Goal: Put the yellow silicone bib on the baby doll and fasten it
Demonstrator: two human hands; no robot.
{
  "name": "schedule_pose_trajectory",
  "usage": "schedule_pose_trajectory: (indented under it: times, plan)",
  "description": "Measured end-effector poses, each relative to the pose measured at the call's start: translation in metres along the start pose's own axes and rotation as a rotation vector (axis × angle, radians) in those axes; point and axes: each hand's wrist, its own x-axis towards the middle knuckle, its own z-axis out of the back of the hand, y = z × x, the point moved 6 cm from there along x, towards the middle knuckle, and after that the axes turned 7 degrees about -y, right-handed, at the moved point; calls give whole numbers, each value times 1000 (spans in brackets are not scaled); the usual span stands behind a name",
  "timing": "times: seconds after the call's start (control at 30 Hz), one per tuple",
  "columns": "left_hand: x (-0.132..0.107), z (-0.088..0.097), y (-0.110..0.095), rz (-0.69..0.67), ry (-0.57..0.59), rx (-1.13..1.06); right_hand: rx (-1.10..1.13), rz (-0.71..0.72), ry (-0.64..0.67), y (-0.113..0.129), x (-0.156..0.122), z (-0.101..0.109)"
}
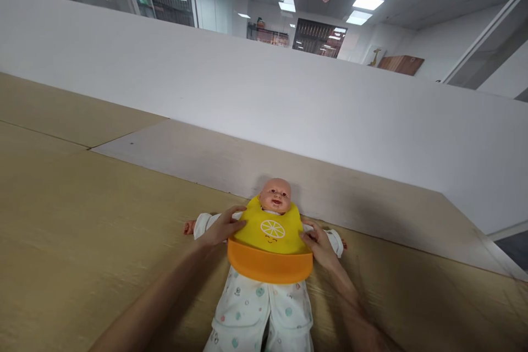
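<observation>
- Near the far edge of the tan surface (82,220), close to the white partition wall (264,99), we see a baby doll (275,196) lying on its back, head toward the wall and legs toward us.
- Across the doll's chest lies a yellow bib (270,229) with a lemon-slice print; its orange catch pocket (269,267) curls up over the white printed romper (256,313).
- Our left hand (223,226) rests on the bib's left edge, fingers spread and flat, pressing over the doll's sleeve rather than clamping anything.
- Our right hand (317,242) touches the bib's right edge beside the doll's other sleeve, fingers loosely curled against the rim; we cannot tell whether they pinch it.
- Both hands sit level with each other on either side of the bib, well apart, with the lemon print between them.
- We judge the step in hand as seating or straightening the bib on the doll's chest, the neck part already up under the chin.
- The next move, as we read it, calls for even contact from both sides so the bib stays centred, and a light touch so the doll does not slide toward the wall.
</observation>
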Motion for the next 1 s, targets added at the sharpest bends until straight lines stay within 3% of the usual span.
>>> schedule_pose_trajectory:
  times: [0.1, 0.27, 0.57, 0.63, 0.73, 0.8, 0.9, 1.0]
  plan:
    - [-16, 3, 10, -11, -60, -63, 26, -51, -21, 3, -11, 1]
    - [-38, 2, 33, -11, -142, -197, 108, -234, 137, 9, -39, -5]
    - [-38, -7, 34, -138, -234, -190, 167, -156, 200, -8, -41, -3]
    - [-36, 2, 37, -186, -320, -176, 87, -102, 150, -15, -35, 5]
    - [-34, 16, 43, -190, -416, -84, -79, 25, -40, -18, -27, 21]
    - [-33, 16, 47, -103, -290, 5, -109, 56, -76, -18, -27, 23]
    - [-43, 7, 51, 99, 71, 62, -115, -53, 49, -23, -36, 14]
    - [-64, -1, 53, 219, 320, 82, -98, -184, 173, -31, -60, 5]
